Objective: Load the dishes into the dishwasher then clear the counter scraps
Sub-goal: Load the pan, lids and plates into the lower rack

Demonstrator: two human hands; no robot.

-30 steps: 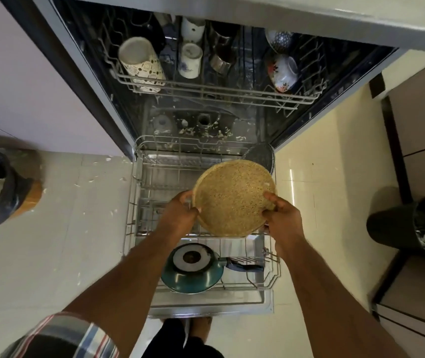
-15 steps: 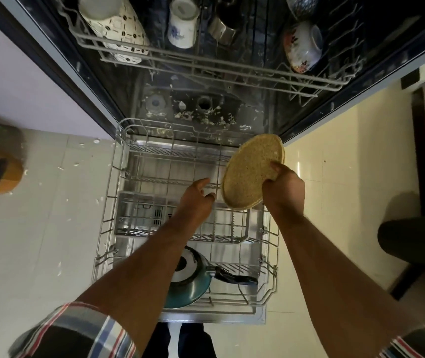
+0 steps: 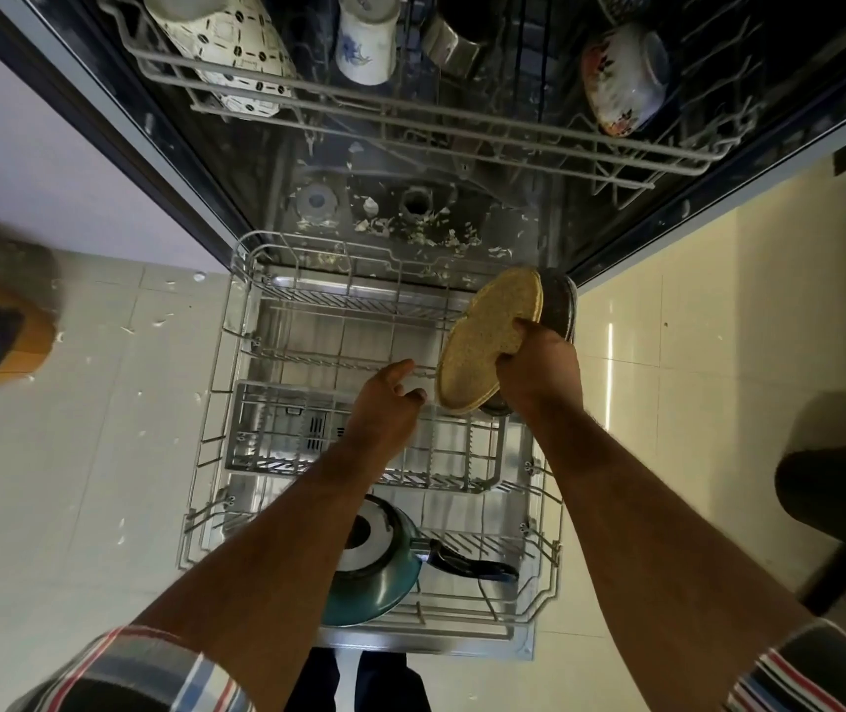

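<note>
The right hand (image 3: 539, 370) grips the round tan speckled plate (image 3: 487, 341) at its lower right edge, fingers curled round the rim. The plate stands tilted on edge above the far right corner of the pulled-out grey wire lower rack (image 3: 236, 403), just in front of a dark round dish (image 3: 559, 305) standing on edge there. The left hand (image 3: 384, 403) hangs over the middle of the rack with fingers loosely spread, holding nothing, just beside the plate. A teal frying pan with a dark handle (image 3: 384, 583) lies upside down at the near end of the rack. The upper rack (image 3: 410, 115) carries a patterned white mug (image 3: 225, 48), a white cup with blue print (image 3: 367, 38) and a floral bowl (image 3: 621, 79).
</note>
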